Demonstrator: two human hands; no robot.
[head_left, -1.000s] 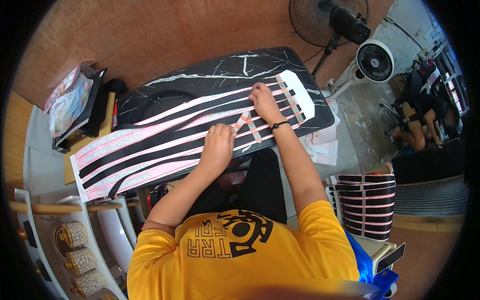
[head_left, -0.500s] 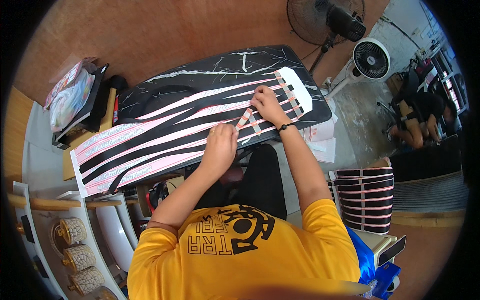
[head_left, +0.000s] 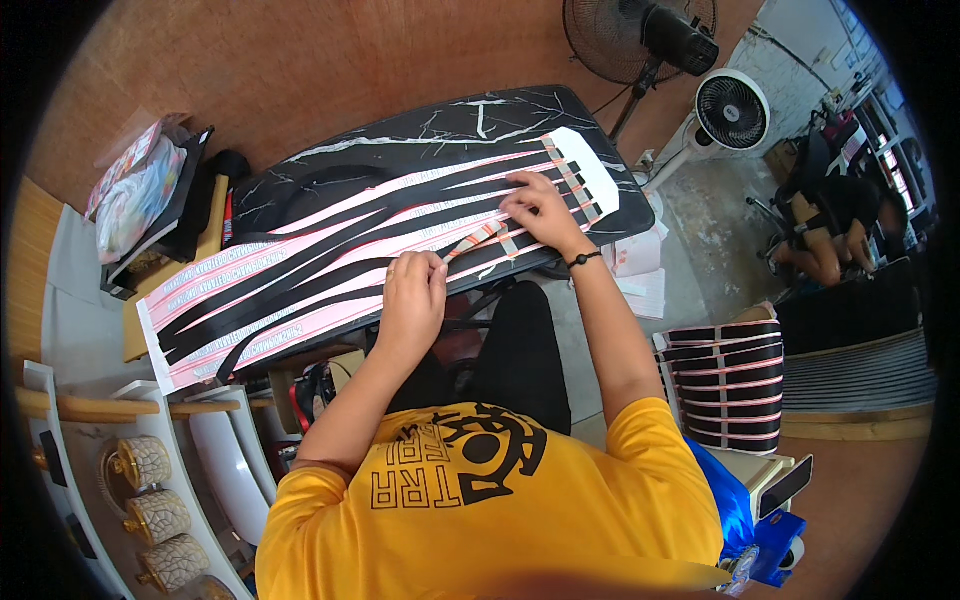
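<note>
A pink-and-white printed sheet (head_left: 260, 262) lies slantwise on the table, with long black straps (head_left: 330, 243) running along it. A narrow pale strip with orange-red stripes (head_left: 474, 240) crosses the straps near the sheet's right part. My left hand (head_left: 413, 297) has its fingers closed on the lower left end of this strip, by the sheet's near edge. Over the straps further right, my right hand (head_left: 543, 212) has its fingers bent and drawn together beside the strip's other end; what lies between the fingertips is hidden. Similar cross strips (head_left: 573, 178) are woven through the straps at the sheet's white right end.
The black marble-patterned table (head_left: 420, 128) meets a brown wall. Bags and a black box (head_left: 165, 205) sit at its left. Two fans (head_left: 732, 110) stand beyond the right corner. A woven black-and-pink panel (head_left: 725, 385) is at my right; another person (head_left: 840, 220) sits farther off.
My left hand has moved left and slightly down with the striped strip's end, and more of the strip shows between the hands. My right hand stays near the same spot, its fingers shifted.
</note>
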